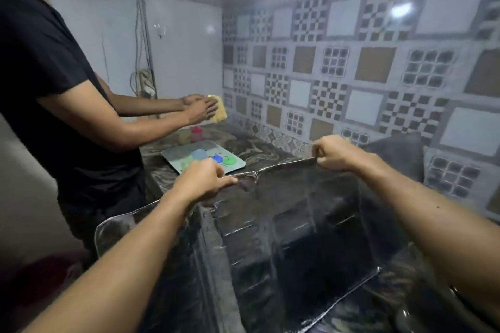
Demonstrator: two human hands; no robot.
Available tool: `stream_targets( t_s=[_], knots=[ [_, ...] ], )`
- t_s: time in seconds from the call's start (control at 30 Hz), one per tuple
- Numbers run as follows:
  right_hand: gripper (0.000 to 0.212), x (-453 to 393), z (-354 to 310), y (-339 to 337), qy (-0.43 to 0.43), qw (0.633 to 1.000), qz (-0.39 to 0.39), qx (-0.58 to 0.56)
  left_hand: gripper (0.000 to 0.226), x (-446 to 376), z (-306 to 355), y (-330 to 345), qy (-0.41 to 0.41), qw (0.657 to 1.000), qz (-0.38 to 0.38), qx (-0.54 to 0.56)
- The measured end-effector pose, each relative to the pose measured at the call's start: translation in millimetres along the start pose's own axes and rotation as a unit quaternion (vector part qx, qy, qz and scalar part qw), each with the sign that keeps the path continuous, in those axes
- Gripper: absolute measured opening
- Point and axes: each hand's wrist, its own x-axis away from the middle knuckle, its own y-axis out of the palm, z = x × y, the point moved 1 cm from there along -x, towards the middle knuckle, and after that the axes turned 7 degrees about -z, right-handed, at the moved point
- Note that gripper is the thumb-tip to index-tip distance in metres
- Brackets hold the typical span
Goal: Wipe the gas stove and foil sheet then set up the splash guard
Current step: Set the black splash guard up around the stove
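A shiny, dark-reflecting foil splash guard [292, 224] stands folded in front of me on the countertop, its panels creased and wrinkled. My left hand [201, 180] pinches its top edge at the left. My right hand [334, 153] grips the same top edge further right and a little higher. The top edge between them is bent and crumpled. One side panel [116, 227] sticks out to the left past my forearm. The gas stove is hidden behind the foil.
Another person in a black shirt [43, 84] stands at the left, rubbing a yellow cloth [219, 109] on the wall corner. A pale tray [203, 157] with coloured pieces lies on the marbled counter [259, 151], a red cup [197, 134] behind it. Patterned wall tiles run along the right.
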Motion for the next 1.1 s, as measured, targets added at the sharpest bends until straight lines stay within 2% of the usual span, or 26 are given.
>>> stream_targets(
  t_s=[0.07,0.17,0.23,0.33,0.43,0.53,0.67,0.77,0.87,1.1],
  knots=[
    [0.027,14,18,-14,0.02,1.0,-0.019,0.005,0.044,9,5,-13,0.003,1.0,0.019,-0.004],
    [0.036,41,48,-16,0.104,0.993,-0.044,0.041,0.034,22,10,-25,0.01,1.0,0.028,-0.01],
    [0.029,57,64,-13,0.148,0.987,-0.035,0.048,0.032,28,12,-28,0.01,1.0,0.028,-0.01],
    [0.025,80,74,-17,0.159,0.987,-0.005,0.029,0.029,37,17,-34,0.011,0.999,0.037,-0.007],
    [0.038,98,77,-35,0.146,0.988,0.041,0.016,0.027,42,24,-46,0.013,0.998,0.059,0.002],
    [0.041,118,81,-60,0.155,0.981,0.111,0.018,0.026,40,38,-58,0.035,0.995,0.091,0.033],
    [0.043,156,93,-95,0.2,0.957,0.208,0.036,0.031,34,79,-64,0.085,0.985,0.125,0.08],
    [0.038,190,111,-110,0.254,0.933,0.248,0.064,0.03,26,114,-59,0.112,0.976,0.144,0.12],
    [0.027,224,132,-117,0.295,0.913,0.271,0.082,0.029,21,153,-44,0.121,0.969,0.161,0.144],
    [0.036,287,191,-117,0.386,0.867,0.294,0.117,0.028,19,262,2,0.162,0.957,0.17,0.171]
  ],
)
